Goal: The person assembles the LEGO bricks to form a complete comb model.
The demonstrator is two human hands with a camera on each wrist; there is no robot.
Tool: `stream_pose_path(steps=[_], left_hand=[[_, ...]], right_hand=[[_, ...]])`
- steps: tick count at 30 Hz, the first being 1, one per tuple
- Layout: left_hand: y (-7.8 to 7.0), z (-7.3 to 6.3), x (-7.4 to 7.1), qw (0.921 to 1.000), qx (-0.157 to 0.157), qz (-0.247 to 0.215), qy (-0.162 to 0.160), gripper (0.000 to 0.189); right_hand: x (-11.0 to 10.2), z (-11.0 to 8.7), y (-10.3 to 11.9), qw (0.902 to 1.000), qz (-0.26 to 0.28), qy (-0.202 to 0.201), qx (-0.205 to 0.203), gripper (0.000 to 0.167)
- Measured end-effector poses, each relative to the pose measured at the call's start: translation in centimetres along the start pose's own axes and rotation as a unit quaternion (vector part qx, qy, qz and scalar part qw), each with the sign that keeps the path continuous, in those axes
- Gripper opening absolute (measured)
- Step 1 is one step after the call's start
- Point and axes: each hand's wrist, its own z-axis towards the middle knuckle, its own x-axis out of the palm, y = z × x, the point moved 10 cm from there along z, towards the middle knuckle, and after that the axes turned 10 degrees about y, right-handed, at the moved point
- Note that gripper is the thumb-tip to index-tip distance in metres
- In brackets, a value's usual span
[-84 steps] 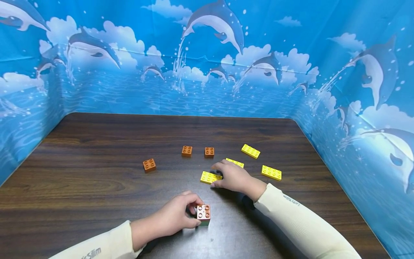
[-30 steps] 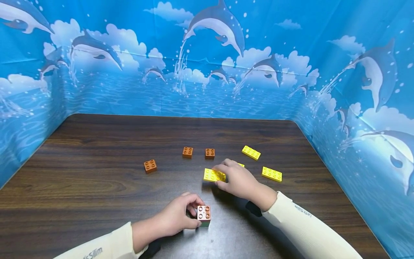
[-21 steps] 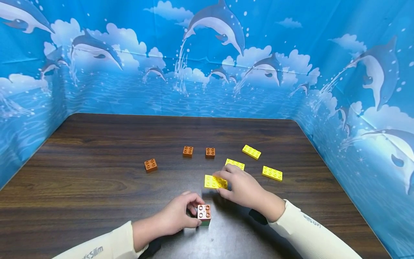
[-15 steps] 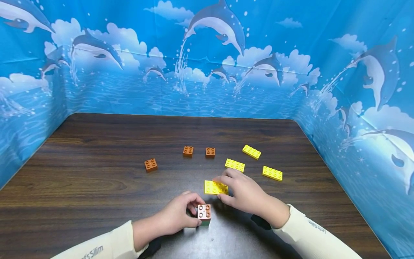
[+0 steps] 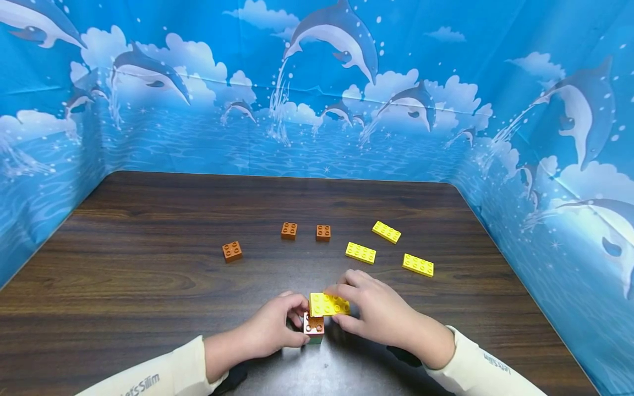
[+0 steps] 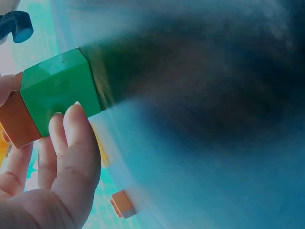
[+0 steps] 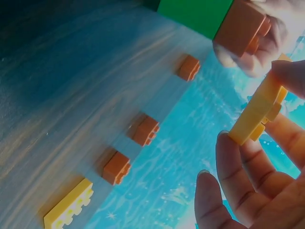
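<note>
Near the front of the table, my left hand (image 5: 272, 327) holds a small stack between thumb and fingers. The stack is a brown 2x2 brick (image 5: 313, 325) on top of a green block (image 6: 62, 90). My right hand (image 5: 373, 302) pinches a flat yellow 2x4 brick (image 5: 327, 304) by its right part, studs up. In the head view the yellow brick overlaps the far studs of the brown one. From the right wrist view, the yellow brick hangs apart from the stack, with the thumb on its studded side and fingertips at its edge.
Several loose bricks lie farther back on the dark wooden table (image 5: 148, 264): a brown brick (image 5: 231, 251) at left, two more brown bricks (image 5: 289, 231) mid-table, and three flat yellow bricks (image 5: 360, 253) to the right. A blue dolphin-print curtain (image 5: 208, 137) borders the table.
My right hand has picked up the yellow brick and brought it toward me, over the far side of the stack. The left hand and its stack have stayed in place.
</note>
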Motion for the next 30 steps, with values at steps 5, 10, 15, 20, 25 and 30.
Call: stream_pose_path(steps=[5,10,15,20,25,30], left_hand=[[0.1,0.0,0.1,0.9999,-0.008,-0.002,0.008,0.032],[0.1,0.0,0.1,1.0000,-0.006,0.000,0.007,0.032],[0.1,0.0,0.0,1.0000,-0.006,0.001,0.006,0.032],[0.0,0.0,0.0,0.9999,-0.008,0.008,0.007,0.032],[0.1,0.0,0.1,0.9998,-0.013,0.006,0.011,0.031],[0.1,0.1,0.0,0.9997,-0.018,0.010,0.012,0.032]], right_hand=[[0.2,-0.2,0.6,1.0000,-0.003,0.002,-0.009,0.037],[0.4,-0.3,0.8,0.9998,-0.007,-0.005,-0.021,0.037],[0.5,-0.5,1.1,0.9993,-0.012,-0.013,-0.033,0.038],[0.5,-0.6,1.5,0.9988,-0.015,-0.017,-0.043,0.036],[0.6,-0.6,1.6,0.9988,-0.012,-0.015,-0.045,0.034],[0.7,-0.6,1.8,0.9986,-0.010,-0.018,-0.049,0.032]])
